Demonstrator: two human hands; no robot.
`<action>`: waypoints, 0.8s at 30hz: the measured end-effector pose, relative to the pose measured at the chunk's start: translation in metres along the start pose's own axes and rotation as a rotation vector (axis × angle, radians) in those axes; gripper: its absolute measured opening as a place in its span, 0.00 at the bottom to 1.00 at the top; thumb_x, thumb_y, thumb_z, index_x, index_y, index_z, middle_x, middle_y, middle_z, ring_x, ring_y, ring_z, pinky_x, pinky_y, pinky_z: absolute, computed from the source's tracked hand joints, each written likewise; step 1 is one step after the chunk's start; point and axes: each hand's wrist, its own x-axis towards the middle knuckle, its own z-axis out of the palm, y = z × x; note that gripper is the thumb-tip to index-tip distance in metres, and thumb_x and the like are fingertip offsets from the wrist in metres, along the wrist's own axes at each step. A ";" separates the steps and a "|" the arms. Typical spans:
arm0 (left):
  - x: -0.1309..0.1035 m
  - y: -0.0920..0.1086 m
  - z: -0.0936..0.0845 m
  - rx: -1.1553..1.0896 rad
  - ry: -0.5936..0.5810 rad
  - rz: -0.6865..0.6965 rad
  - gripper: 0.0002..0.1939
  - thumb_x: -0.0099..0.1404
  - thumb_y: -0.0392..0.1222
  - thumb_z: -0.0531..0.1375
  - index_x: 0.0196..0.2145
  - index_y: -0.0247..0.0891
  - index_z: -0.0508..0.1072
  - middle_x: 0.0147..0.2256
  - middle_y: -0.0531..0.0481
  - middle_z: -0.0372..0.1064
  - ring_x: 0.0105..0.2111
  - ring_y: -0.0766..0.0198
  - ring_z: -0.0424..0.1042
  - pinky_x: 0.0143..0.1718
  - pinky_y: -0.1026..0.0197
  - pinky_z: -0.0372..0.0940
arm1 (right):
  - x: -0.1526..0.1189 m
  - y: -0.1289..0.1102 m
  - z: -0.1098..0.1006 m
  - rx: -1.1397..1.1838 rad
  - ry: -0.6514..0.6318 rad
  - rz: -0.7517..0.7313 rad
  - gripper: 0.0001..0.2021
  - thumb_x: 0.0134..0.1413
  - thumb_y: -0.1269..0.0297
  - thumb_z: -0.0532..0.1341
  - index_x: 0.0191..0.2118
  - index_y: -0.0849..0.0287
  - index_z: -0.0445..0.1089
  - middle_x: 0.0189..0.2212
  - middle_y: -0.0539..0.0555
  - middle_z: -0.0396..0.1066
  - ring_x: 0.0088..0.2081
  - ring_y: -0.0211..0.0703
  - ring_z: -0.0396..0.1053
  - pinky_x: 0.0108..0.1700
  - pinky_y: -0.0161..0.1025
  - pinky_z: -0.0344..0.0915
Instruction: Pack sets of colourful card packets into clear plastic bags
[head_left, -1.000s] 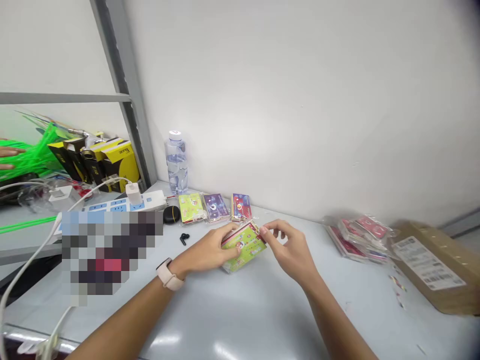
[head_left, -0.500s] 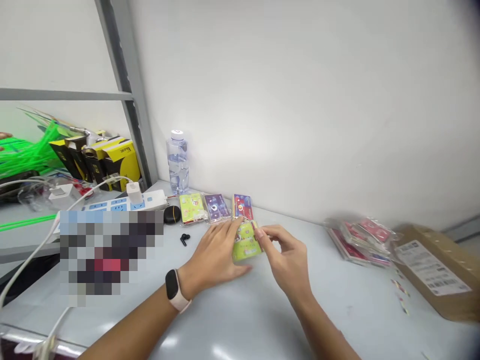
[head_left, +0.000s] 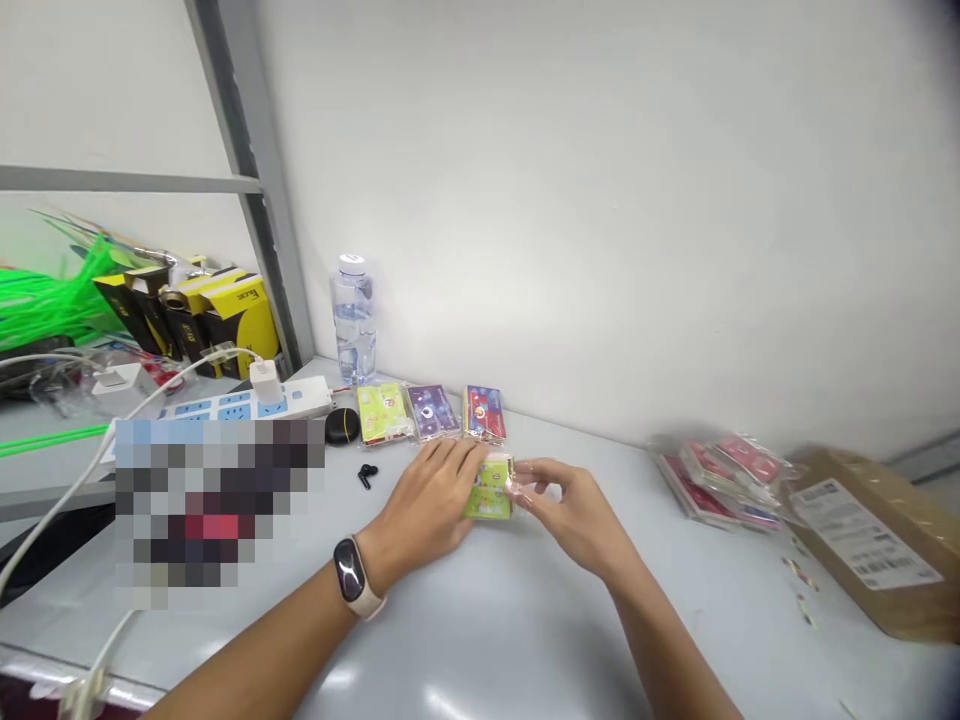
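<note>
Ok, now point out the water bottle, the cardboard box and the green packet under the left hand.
Water bottle (head_left: pixel 355 325): head view, middle of its clear body.
Cardboard box (head_left: pixel 874 535): head view, on its white label.
Green packet (head_left: pixel 491 498): head view, uncovered front beside the left hand (head_left: pixel 429 497).

Through the head view I have a small green printed packet (head_left: pixel 491 490) in a clear, shiny wrapper, printed face up just above the table (head_left: pixel 450 640), held between the left hand (head_left: pixel 431 505) over its left part and the right hand's (head_left: pixel 574 510) fingers at its right edge.
</note>
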 end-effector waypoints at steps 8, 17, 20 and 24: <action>0.002 0.003 0.001 0.030 0.063 0.016 0.33 0.65 0.36 0.64 0.65 0.36 0.60 0.58 0.35 0.72 0.57 0.41 0.72 0.57 0.42 0.68 | 0.001 -0.006 -0.003 0.042 0.017 -0.068 0.14 0.56 0.49 0.70 0.40 0.52 0.85 0.38 0.54 0.83 0.39 0.50 0.73 0.45 0.46 0.69; -0.001 -0.010 0.004 -0.029 0.112 -0.107 0.34 0.64 0.39 0.66 0.64 0.38 0.61 0.58 0.35 0.72 0.58 0.39 0.73 0.58 0.39 0.69 | -0.001 0.004 -0.031 0.301 0.169 -0.008 0.20 0.54 0.45 0.73 0.43 0.57 0.82 0.39 0.58 0.83 0.38 0.52 0.78 0.38 0.45 0.73; -0.002 -0.012 0.004 -0.045 0.125 -0.159 0.33 0.65 0.43 0.67 0.64 0.37 0.61 0.57 0.34 0.73 0.57 0.39 0.74 0.57 0.39 0.70 | 0.000 0.009 -0.035 0.381 0.350 -0.039 0.18 0.52 0.47 0.75 0.41 0.56 0.82 0.38 0.58 0.83 0.40 0.54 0.79 0.40 0.46 0.76; -0.002 -0.013 0.007 -0.049 0.165 -0.218 0.33 0.64 0.44 0.68 0.63 0.39 0.62 0.56 0.36 0.73 0.56 0.41 0.74 0.56 0.41 0.71 | 0.005 0.022 -0.046 0.565 0.565 0.014 0.15 0.51 0.51 0.76 0.38 0.56 0.81 0.36 0.56 0.82 0.39 0.52 0.79 0.41 0.45 0.77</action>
